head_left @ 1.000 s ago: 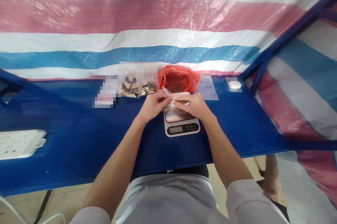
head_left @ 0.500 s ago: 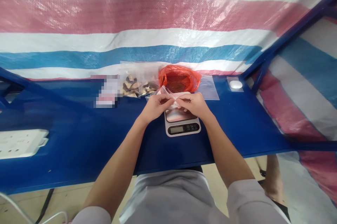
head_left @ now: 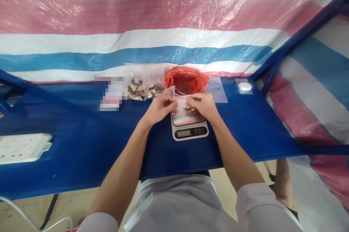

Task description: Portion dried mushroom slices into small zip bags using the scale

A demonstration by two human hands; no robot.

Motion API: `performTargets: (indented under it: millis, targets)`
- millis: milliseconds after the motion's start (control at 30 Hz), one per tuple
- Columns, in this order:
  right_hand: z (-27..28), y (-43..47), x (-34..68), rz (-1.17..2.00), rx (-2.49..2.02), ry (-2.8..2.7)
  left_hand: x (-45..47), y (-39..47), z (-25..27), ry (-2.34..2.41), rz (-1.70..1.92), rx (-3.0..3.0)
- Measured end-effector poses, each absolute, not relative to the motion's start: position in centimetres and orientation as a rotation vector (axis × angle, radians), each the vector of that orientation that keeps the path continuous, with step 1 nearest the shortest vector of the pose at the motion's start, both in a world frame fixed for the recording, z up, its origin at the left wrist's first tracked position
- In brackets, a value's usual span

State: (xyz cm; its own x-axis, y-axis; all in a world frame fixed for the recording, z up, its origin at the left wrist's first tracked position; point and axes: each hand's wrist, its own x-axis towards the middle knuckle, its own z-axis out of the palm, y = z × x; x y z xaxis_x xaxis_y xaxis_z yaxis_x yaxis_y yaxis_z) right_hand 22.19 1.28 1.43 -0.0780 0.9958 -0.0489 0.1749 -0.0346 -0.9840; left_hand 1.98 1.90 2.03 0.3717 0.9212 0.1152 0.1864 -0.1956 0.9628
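My left hand (head_left: 163,108) pinches a clear plastic bag (head_left: 178,102) between thumb and fingers. On the bag's other side, my right hand (head_left: 200,104) grips its edge, the fingertips partly behind the film. Both hands hold the bag above a kitchen scale (head_left: 191,132) with a shiny plate, whose display looks blank. Just behind the hands stands an open red plastic bag (head_left: 200,79) with something brown inside. To its left lie clear bags of dried brown-and-cream slices (head_left: 136,88), too indistinct to name surely.
A flat clear bag (head_left: 220,90) lies right of the red bag. A white rounded object (head_left: 244,86) sits on the blue table (head_left: 261,126) at right. The power strip (head_left: 24,147) is at left. Striped sheeting (head_left: 174,12) closes the back. A person's limb (head_left: 282,183) shows lower right.
My hands have moved apart from each other, stretching the clear plastic bag between them. The scale and the bags behind it have stayed in place.
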Motion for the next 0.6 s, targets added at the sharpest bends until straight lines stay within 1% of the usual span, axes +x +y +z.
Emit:
performTargets:
  millis: [133,433,600]
  targets:
    - [1.2,1.2,22.3,1.156,-1.311,-1.416,2.0,1.9,2.2,1.082,0.986,1.665]
    - [2.5,1.0,21.8,0.817,-1.264,-1.753,2.4,2.0,2.0,1.070,0.959,1.673]
    - [3.6,2.3,21.5,0.766,-1.237,-1.831,2.5,2.1,2.4,1.074,0.963,1.734]
